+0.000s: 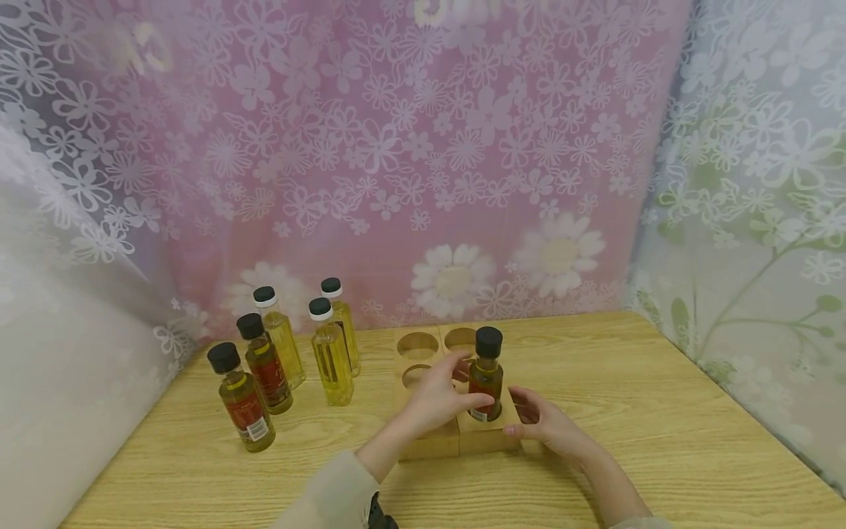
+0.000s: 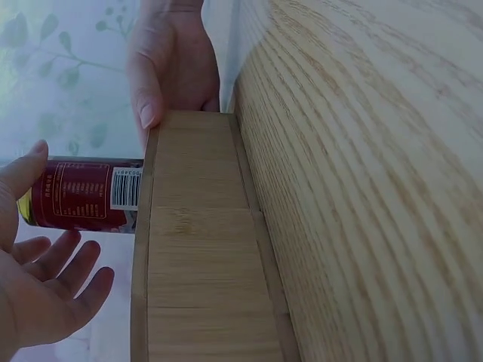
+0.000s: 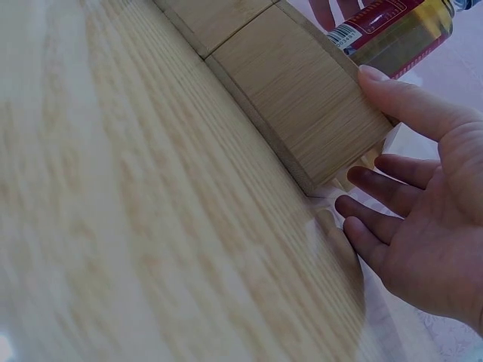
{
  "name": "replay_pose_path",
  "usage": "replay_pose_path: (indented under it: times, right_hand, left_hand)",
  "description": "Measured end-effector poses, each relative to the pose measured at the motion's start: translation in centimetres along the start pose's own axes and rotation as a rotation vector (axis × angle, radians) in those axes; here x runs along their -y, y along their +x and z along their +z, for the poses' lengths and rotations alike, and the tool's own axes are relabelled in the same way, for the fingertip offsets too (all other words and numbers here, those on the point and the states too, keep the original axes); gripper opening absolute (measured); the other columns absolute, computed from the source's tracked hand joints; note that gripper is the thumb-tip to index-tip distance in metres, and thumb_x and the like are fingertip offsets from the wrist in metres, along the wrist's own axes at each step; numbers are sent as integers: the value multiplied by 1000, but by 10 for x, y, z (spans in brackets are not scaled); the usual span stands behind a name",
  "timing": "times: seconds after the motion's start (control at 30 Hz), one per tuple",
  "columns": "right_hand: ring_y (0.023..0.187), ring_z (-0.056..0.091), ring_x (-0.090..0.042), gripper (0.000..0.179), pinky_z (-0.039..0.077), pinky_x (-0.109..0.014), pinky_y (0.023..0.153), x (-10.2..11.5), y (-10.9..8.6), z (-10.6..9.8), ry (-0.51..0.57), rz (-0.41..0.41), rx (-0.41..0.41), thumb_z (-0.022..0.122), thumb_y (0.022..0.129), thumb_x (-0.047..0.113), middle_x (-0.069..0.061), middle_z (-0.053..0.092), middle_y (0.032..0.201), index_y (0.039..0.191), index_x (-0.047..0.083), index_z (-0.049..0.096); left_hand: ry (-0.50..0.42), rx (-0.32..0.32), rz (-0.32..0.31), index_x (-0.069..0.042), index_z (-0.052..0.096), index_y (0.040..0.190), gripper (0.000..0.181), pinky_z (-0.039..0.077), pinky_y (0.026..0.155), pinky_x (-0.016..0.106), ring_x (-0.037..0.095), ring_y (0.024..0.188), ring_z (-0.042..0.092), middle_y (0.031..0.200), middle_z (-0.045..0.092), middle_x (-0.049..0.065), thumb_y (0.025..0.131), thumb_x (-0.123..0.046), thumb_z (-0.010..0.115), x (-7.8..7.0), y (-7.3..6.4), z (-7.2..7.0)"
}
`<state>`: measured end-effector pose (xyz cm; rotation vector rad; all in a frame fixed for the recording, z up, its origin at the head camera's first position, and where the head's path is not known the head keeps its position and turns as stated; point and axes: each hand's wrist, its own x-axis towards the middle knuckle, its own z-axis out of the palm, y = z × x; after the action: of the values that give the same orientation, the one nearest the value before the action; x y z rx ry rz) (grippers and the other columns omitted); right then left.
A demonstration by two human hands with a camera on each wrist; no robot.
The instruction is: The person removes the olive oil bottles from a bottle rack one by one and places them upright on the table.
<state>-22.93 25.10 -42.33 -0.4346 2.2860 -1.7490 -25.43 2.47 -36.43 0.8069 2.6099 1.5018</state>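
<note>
A dark oil bottle [image 1: 487, 386] with a black cap and red label stands upright in the front right hole of a wooden rack [image 1: 490, 441]. My left hand [image 1: 429, 400] is around its left side, the thumb across its front. In the left wrist view, that hand's fingers [image 2: 87, 264] are spread and loosely bent beside the bottle [image 2: 90, 192]; whether they touch it is unclear. My right hand [image 1: 555, 430] is at the rack's right end. Its thumb [image 3: 381, 83] rests at the top edge, while its other fingers are relaxed and spread beside the end face.
Left of the rack stand two dark red-labelled bottles [image 1: 246, 411] and several pale yellow oil bottles [image 1: 333, 367] with dark green caps. Round holes [image 1: 418, 345] show at the rack's back. Flowered curtains [image 1: 423, 162] enclose the wooden table [image 1: 595, 367].
</note>
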Motion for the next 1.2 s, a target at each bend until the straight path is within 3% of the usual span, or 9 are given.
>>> replay_pose_path:
  times: [0.27,0.7,1.0,1.2]
  right_hand:
    - [131,25,-45,81,24,-56,104,1,0,0,14,2,4,64,88,18,-30,19,146,144,-8,12]
    - [132,23,-46,83,23,-56,104,1,1,0,13,3,6,65,88,18,-31,18,146,144,-8,10]
    - [132,21,-47,85,20,-56,105,1,3,1,11,28,-23,67,86,20,-32,17,146,144,-9,12]
    - [131,24,-46,85,22,-55,105,2,2,2,1,22,-28,68,85,19,-32,19,145,143,-9,14]
  left_hand:
    - [20,-24,16,-17,55,124,56,48,74,32,14,94,56,101,59,-10,75,-36,77,-1,3,4]
    - [38,-61,72,-12,58,119,46,48,70,27,14,92,56,104,58,-4,80,-31,74,-4,3,6]
    - [-11,-130,95,-12,55,121,48,48,71,29,16,93,55,107,56,-2,81,-31,73,-22,3,-15]
    - [-18,-190,150,-15,54,126,51,48,68,30,16,91,55,108,56,-1,81,-30,73,-33,1,-35]
